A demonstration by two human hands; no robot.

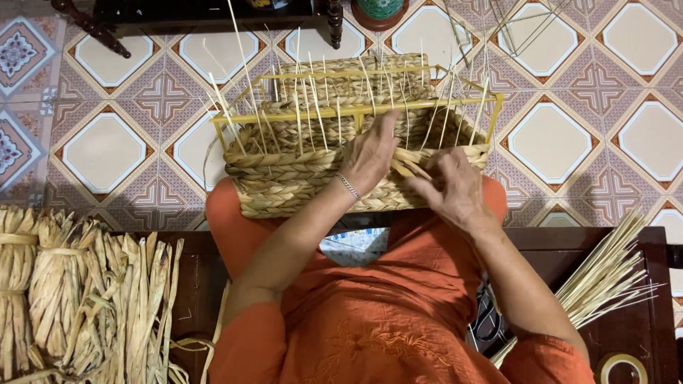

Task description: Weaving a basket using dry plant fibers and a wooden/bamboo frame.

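Observation:
A half-woven straw basket (284, 178) rests on my knees, built on a yellow wire frame (356, 108) with thin upright canes sticking up from its walls. My left hand (370, 153) reaches over the near wall, fingers curled on the twisted straw rope by the rim. Just to its right, my right hand (452, 188) pinches the loose end of the straw strand (413, 168) against the near wall. Both hands touch the weave and almost meet.
Tied bundles of dried straw (78, 291) lie at the left on a dark wooden bench (633, 313). A sheaf of thin pale canes (605, 277) lies at the right, with a tape roll (624, 368) near the corner. Patterned tile floor (107, 153) lies beyond.

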